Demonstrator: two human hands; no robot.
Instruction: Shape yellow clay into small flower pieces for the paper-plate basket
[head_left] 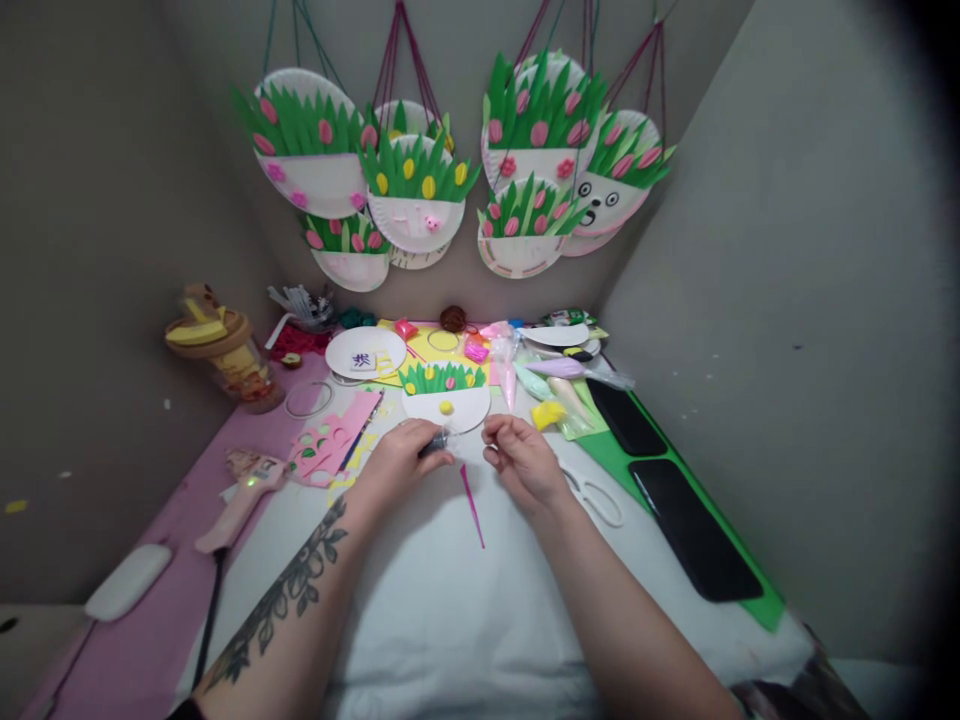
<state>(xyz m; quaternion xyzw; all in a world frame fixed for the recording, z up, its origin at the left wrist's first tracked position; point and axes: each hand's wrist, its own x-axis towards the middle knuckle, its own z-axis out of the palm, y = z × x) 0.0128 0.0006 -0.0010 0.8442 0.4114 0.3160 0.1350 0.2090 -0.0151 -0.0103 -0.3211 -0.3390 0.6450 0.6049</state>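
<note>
My left hand [401, 460] is closed around a small dark, partly clear object [437, 441] that I cannot name. My right hand [521, 458] is beside it with its fingers pinched together; what they hold is too small to see. Both hands rest on a white cloth [450, 600]. A thin pink strip [472, 505] lies on the cloth between my wrists. Just beyond my hands lies a half paper plate [457, 405] with green paper grass and yellow dots.
White scissors [600, 497] lie right of my right hand. Two black pads [694, 525] sit on a green sheet at the right. A glue gun [244, 500], pink cut-out paper [330, 445] and a jar [236, 360] stand left. Finished plate baskets [416, 190] hang on the wall.
</note>
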